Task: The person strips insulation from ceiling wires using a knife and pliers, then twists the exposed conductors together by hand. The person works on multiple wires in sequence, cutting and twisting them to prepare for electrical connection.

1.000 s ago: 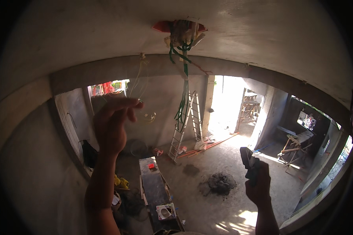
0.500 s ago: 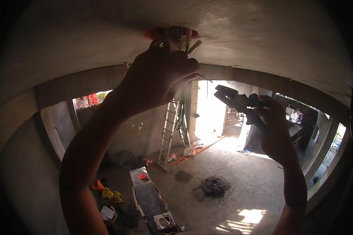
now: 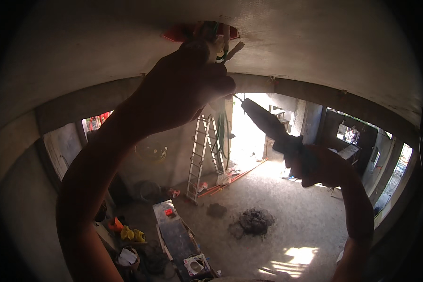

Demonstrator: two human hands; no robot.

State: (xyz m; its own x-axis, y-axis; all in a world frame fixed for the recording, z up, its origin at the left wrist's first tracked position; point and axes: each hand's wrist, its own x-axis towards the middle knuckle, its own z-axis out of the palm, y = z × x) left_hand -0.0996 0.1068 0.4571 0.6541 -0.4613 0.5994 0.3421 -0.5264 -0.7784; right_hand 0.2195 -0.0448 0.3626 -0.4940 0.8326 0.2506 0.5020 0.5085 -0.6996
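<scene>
Raised to the ceiling, my left hand [image 3: 183, 89] is closed with its fingers around an electrical wire, whose thin end [image 3: 238, 97] pokes out past the fingertips. Just above is a red ceiling box [image 3: 176, 34]. Several wires [image 3: 219, 52], some green, and a pale taped wire end [image 3: 235, 50] hang from it beside the hand. My right hand [image 3: 322, 164] grips a pair of dark pliers [image 3: 265, 120] by the handles. The pliers' jaws look closed, with their tip at the wire end; strong backlight hides whether they bite it.
Below, a long narrow plank bench [image 3: 181, 239] holds a red item and a white box. An aluminium stepladder [image 3: 198, 157] stands by the bright doorway [image 3: 249, 131]. Orange pipes [image 3: 239, 176] and a dark mortar heap [image 3: 254, 222] lie on the floor. Yellow and orange items [image 3: 131, 233] sit lower left.
The pliers have turned and moved left, their jaws going from spread to closed at the wire end. My left hand has shifted slightly left, still holding the wire.
</scene>
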